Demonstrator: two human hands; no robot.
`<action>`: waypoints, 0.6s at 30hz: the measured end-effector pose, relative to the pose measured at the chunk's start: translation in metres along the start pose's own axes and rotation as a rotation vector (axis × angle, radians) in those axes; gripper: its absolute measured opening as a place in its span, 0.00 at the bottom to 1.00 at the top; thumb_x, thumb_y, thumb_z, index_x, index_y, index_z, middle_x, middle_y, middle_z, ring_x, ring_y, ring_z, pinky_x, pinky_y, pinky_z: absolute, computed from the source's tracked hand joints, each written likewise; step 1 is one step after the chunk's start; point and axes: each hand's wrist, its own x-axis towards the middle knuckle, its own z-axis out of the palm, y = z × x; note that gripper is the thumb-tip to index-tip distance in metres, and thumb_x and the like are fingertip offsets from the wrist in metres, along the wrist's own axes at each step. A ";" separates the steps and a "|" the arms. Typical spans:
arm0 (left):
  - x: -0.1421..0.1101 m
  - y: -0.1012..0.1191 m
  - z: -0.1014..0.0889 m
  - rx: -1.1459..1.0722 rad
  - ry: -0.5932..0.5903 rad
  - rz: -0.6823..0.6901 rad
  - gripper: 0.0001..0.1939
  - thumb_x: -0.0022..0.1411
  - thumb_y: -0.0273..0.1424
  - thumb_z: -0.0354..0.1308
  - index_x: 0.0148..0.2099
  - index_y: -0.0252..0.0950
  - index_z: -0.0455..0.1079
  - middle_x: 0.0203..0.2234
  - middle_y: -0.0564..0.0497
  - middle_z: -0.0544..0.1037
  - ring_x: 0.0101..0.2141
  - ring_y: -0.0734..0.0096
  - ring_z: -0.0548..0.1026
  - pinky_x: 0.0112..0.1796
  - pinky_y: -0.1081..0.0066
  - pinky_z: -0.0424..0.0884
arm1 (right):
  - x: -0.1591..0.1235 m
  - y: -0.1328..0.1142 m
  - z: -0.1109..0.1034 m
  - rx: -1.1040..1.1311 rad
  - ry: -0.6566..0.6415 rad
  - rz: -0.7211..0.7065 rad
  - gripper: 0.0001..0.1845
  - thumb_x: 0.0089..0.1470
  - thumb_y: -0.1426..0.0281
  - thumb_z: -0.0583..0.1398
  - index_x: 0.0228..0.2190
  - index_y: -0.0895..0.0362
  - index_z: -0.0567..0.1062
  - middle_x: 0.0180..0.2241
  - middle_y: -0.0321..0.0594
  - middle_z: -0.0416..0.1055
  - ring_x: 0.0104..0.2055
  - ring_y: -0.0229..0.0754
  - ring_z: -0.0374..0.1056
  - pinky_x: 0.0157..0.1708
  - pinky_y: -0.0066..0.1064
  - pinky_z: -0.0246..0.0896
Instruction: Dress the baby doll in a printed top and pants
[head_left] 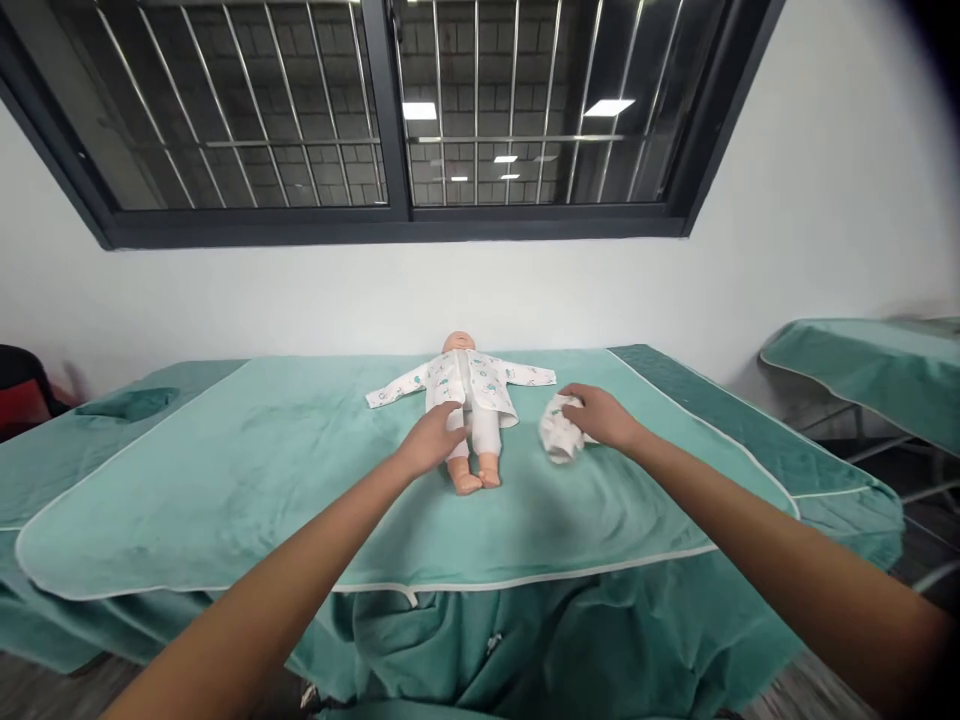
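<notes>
So the little bundle of white printed cloth [558,430] sits in the fingers of the right hand [602,415], just above or on the blanket, can't tell which. Thumb and fingers are closed on its right-hand edge, and most of the bundle bulges out to the left of the fingertips. It's kinda blurry, so no clue what garment it is.

Just left of it, well clear of the bundle, there's a baby doll [469,385] on its back, head toward the wall, bare feet pointing at the person. It's got a white printed jacket [446,377] on, sleeves spread out to both sides, plus white pants [486,432]. The left hand [435,438] is over one leg near the jacket hem, thumb and fingers slightly bent; can't tell if they're pinching any fabric.

Under all that is a light green blanket [247,470] with pale edging, over a darker green cover [836,510]. Behind it there's a white wall [525,290] and a barred window [401,215].
</notes>
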 end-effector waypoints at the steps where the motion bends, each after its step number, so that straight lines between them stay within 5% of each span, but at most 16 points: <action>1: -0.008 0.019 -0.002 -0.016 -0.057 0.073 0.24 0.56 0.37 0.64 0.55 0.41 0.72 0.55 0.44 0.75 0.57 0.50 0.70 0.58 0.55 0.64 | 0.001 -0.021 -0.007 0.087 -0.019 -0.025 0.14 0.56 0.70 0.54 0.44 0.55 0.74 0.36 0.39 0.77 0.34 0.41 0.71 0.35 0.30 0.66; 5: -0.042 0.083 -0.014 -0.038 -0.130 0.382 0.33 0.57 0.39 0.65 0.64 0.46 0.63 0.61 0.47 0.67 0.61 0.53 0.65 0.60 0.57 0.62 | -0.012 -0.096 -0.031 0.851 -0.161 -0.005 0.14 0.50 0.70 0.63 0.40 0.57 0.73 0.34 0.38 0.76 0.35 0.39 0.72 0.34 0.28 0.69; 8: -0.055 0.105 -0.030 0.096 -0.044 0.499 0.33 0.59 0.36 0.63 0.66 0.47 0.61 0.61 0.47 0.66 0.62 0.54 0.63 0.60 0.59 0.61 | -0.028 -0.127 -0.045 1.071 -0.214 -0.038 0.19 0.46 0.73 0.67 0.42 0.56 0.72 0.38 0.39 0.76 0.40 0.40 0.73 0.42 0.31 0.72; 12: -0.057 0.110 -0.054 0.231 0.094 0.548 0.14 0.67 0.35 0.52 0.53 0.45 0.72 0.49 0.50 0.75 0.51 0.60 0.72 0.51 0.64 0.66 | -0.037 -0.143 -0.063 1.019 -0.220 -0.096 0.28 0.45 0.77 0.65 0.50 0.54 0.71 0.35 0.36 0.76 0.37 0.39 0.73 0.41 0.32 0.73; 18: -0.048 0.125 -0.076 -0.043 0.233 0.360 0.13 0.69 0.39 0.49 0.38 0.38 0.70 0.35 0.51 0.77 0.38 0.67 0.73 0.39 0.69 0.67 | -0.026 -0.158 -0.075 0.710 -0.336 -0.135 0.18 0.44 0.77 0.64 0.40 0.56 0.78 0.31 0.40 0.75 0.32 0.40 0.70 0.28 0.29 0.70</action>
